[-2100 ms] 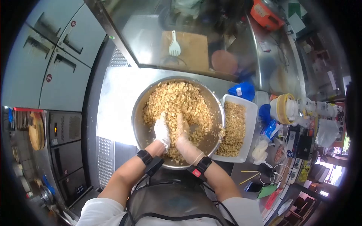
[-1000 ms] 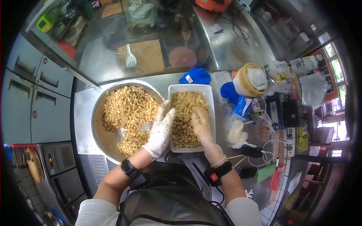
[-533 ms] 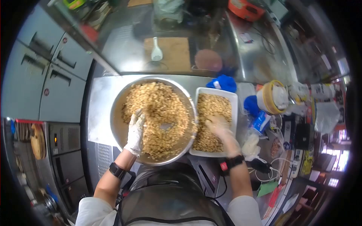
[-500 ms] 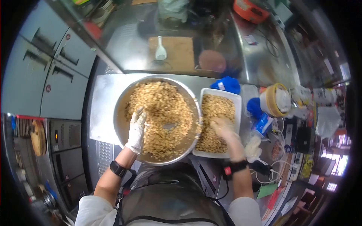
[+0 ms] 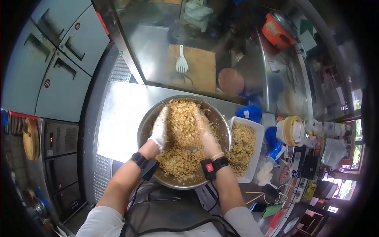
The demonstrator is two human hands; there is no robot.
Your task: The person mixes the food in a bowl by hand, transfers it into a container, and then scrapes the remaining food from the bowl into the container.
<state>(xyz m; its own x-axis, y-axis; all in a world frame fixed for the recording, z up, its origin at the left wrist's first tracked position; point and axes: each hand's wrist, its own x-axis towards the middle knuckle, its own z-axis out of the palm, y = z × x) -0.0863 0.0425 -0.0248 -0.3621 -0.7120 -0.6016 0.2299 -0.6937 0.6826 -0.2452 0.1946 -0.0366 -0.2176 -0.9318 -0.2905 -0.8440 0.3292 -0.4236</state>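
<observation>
With my left hand (image 5: pixel 160 128) and right hand (image 5: pixel 207 133), fingers open and cupped, I scoop the soft, crumbly mixture (image 5: pixel 182 122) from underneath in the steel bowl (image 5: pixel 143 132) on the desk (image 5: pixel 118 118), where it would likely spill easily.

Glossy metal bowl (image 5: pixel 222 127) on a shiny steel counter (image 5: pixel 122 114), beside a smooth white plastic tray (image 5: pixel 258 136).

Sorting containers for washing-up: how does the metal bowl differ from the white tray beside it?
The metal bowl is round, shiny and larger; the white tray is rectangular, matt and smaller. The left hand and right hand are in the bowl; neither touches the tray. Both hold the same tan crumbly mixture.
</observation>
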